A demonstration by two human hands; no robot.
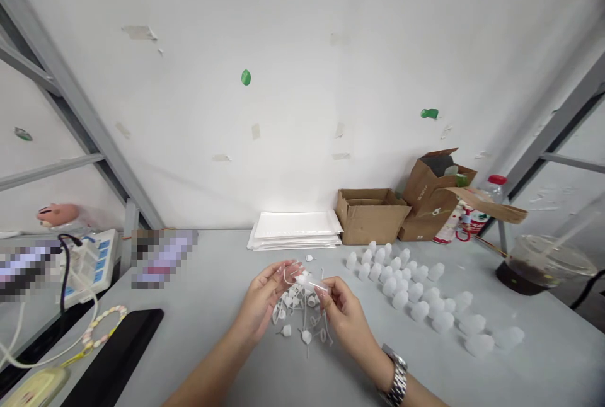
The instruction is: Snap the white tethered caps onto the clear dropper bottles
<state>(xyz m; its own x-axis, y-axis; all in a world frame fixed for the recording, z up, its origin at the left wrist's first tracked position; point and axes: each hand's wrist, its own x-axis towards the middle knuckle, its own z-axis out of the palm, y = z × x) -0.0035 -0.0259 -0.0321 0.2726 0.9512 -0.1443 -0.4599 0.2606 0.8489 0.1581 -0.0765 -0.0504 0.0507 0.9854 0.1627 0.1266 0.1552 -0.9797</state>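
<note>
Over the grey table, my left hand [267, 297] pinches a small white fitting with a thin tube at its fingertips. My right hand [344, 312] is closed on the near end of a short clear cylinder [316, 285], whose other end meets the white fitting between the hands. Below and between them lies a loose pile of white caps with thin tubes [293, 300]. One cap [307, 336] rests nearer the front, and another [309, 258] lies behind the hands. To the right stand several frosted white cups [416, 292] in loose rows.
At the back are stacked white sheets [295, 224], an open cardboard box [373, 221] and a brown paper bag [425, 196]. A drink cup [524, 268] stands far right. On the left are a black pad [120, 353], a bead bracelet [101, 325] and a power strip [101, 265].
</note>
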